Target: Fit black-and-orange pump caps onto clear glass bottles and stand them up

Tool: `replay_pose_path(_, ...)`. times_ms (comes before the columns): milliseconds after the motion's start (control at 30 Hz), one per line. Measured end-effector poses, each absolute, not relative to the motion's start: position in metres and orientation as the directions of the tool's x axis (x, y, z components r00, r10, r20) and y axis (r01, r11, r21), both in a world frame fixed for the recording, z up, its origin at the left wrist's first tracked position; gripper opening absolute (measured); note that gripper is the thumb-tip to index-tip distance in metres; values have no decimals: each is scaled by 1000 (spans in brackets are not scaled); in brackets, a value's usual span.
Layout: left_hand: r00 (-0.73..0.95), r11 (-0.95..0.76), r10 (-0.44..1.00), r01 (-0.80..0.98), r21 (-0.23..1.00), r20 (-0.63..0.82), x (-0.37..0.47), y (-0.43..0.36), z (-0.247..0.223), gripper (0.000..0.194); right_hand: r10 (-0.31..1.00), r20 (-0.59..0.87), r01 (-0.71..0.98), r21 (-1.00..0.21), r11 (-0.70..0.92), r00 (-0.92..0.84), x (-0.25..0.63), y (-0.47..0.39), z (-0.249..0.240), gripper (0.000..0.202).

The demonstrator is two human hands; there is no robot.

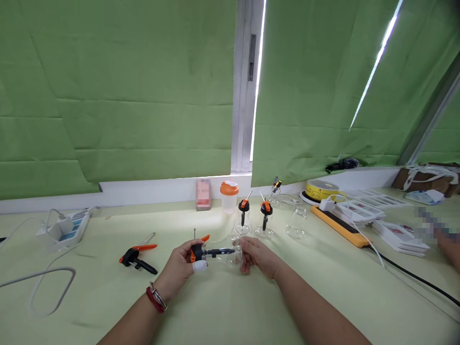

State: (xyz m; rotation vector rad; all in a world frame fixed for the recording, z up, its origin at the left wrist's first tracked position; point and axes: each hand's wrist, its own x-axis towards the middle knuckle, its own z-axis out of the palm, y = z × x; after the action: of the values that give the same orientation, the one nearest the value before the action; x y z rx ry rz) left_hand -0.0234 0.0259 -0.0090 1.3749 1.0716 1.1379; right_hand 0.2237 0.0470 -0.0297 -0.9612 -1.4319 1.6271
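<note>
In front of me a clear glass bottle [230, 256] lies sideways in the air or just over the table; I cannot tell whether it touches. My left hand [176, 268], with a white wrap on one finger, grips the black-and-orange pump head [196, 252] at the bottle's neck. The pump's black tube reaches inside the glass. Around the bottle's base my right hand [259, 257] is closed. To the left lies a loose pump head [132, 258] with an orange lever and metal spout. Two bottles with pump heads [243, 207] [266, 209] stand upright behind.
A glass jar [297, 224] without a pump stands right of the bottles. Behind are an orange-lidded cup [229, 196] and a pink box [203, 194]. An orange power strip [339, 226], stacked cards [398, 235] and a white power strip [74, 230] with cables flank the table. Another person's hand [449, 244] shows far right.
</note>
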Motion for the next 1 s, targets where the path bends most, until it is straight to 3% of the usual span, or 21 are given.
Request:
replay_pose_path(200,128,-76,989,-23,997,78,-26,31,-16,49,902,-13,-79,-995,-53,-433,225,45,-27,56)
replay_pose_path(333,107,-86,990,-27,996,89,-28,33,-17,49,886,88,-156,-988,17,-455,227,42,-25,77)
replay_pose_path(700,152,-83,985,12,996,80,-26,31,-15,47,891,-40,-51,-996,-71,-452,222,46,-31,46)
replay_pose_path(867,153,-65,986,-23,998,68,-26,33,-18,48,887,-69,-78,-990,-117,-456,221,45,-33,51)
replay_pose_path(1000,133,-52,989,-78,996,62,-27,34,-21,49,880,46,-153,-988,-30,-472,225,43,-30,64)
